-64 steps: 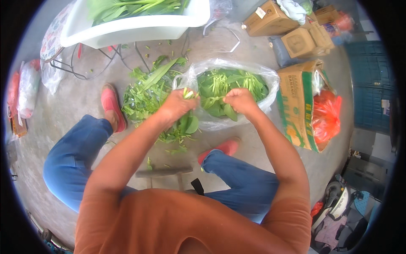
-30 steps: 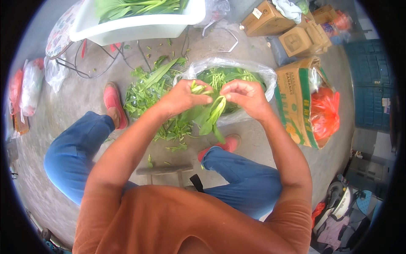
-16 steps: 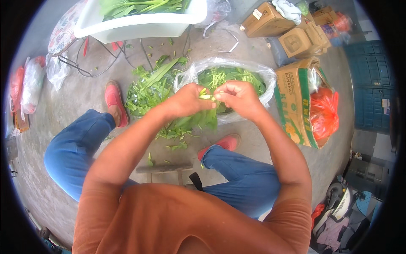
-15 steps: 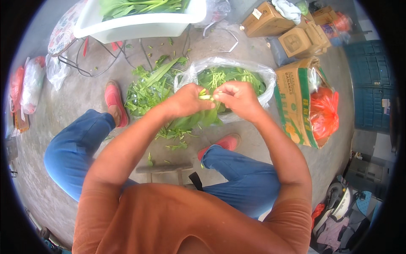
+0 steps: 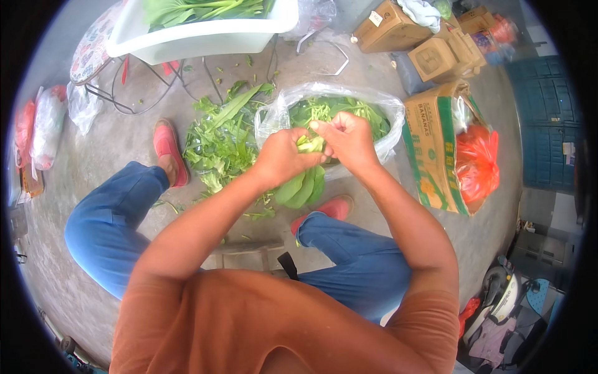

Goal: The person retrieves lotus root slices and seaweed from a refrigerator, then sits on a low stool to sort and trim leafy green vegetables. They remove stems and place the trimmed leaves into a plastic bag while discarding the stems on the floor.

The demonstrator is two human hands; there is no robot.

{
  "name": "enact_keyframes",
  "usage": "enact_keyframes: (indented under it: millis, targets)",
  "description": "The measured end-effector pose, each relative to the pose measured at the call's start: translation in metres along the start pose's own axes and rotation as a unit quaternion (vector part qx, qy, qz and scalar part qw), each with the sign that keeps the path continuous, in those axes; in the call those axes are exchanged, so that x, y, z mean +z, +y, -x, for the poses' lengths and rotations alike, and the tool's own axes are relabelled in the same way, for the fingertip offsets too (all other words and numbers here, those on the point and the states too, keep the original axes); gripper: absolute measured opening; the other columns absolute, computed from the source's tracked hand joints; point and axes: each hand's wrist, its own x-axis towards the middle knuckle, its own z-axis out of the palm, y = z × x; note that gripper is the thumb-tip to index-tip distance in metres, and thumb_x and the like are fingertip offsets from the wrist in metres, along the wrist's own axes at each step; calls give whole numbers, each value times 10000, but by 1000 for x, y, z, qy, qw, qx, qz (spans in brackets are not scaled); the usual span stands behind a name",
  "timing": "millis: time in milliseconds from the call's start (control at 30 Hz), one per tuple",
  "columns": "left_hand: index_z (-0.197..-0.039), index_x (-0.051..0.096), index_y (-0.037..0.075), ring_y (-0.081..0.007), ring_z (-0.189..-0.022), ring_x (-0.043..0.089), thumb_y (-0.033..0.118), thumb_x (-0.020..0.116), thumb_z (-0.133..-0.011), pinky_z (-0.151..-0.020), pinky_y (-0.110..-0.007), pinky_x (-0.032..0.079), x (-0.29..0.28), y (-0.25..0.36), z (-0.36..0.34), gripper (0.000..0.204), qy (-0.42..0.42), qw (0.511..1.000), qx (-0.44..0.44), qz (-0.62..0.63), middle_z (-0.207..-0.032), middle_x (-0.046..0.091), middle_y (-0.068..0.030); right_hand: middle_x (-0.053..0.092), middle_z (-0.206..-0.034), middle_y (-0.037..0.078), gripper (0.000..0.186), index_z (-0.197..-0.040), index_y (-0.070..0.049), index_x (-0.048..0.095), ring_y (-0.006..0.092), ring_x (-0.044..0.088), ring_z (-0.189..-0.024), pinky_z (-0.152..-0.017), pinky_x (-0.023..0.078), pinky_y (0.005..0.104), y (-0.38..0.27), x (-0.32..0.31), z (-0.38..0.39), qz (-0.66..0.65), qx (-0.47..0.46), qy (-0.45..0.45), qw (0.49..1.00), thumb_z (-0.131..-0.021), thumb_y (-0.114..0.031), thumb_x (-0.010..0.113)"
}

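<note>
A small bunch of leafy greens (image 5: 301,188) is gripped in my left hand (image 5: 281,156). Its pale cut stems point up between thumb and fingers, and broad leaves hang below. My right hand (image 5: 354,143) is closed at the stem ends, thumb and fingertips pinched against the bunch. Behind both hands a clear plastic bag (image 5: 387,103) stands with its mouth wide, holding more green stalks (image 5: 321,112). To its left, a loose heap of leaves and trimmings (image 5: 215,140) lies on the concrete floor.
A white tub (image 5: 199,45) of long greens rests on a metal-legged stand at the far left. To the right stands a cardboard box (image 5: 431,146) with a red plastic bag (image 5: 478,163) in it. Brown cartons (image 5: 392,28) are stacked behind. My pink shoes (image 5: 169,149) flank the heap.
The bunch has turned so its leaves hang lower and fuller under my left hand. My right hand has shifted slightly down, its fingers curling closer around the stem ends.
</note>
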Motion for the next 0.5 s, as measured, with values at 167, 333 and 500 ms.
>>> enact_keyframes:
  millis: [167,333,500]
  targets:
    - [-842,627,3,-194,-612,572,214,743,-681,-633,-316,467,-2,-6,-3,290,-47,987,-19,149,-704,624,-126,516,-544,-17,275,-663,-59,550,46,461,-470,-421,368,213,2,-7,2,-37,9,-91,995,-817,-263,650]
    - [-884,629,10,-120,-691,547,176,709,-727,-667,-290,458,-29,5,-3,242,-141,989,-46,-11,-747,624,-59,504,-572,-2,216,-718,-38,549,80,474,-514,-463,382,261,9,-7,4,134,-102,-132,977,-839,-208,602]
    - [-901,629,9,-124,-724,558,167,688,-732,-689,-297,459,-52,12,-8,239,-202,967,-60,-146,-774,631,-59,471,-576,-1,133,-796,-28,564,104,470,-544,-494,388,283,22,-12,3,264,-264,-108,921,-837,-154,573]
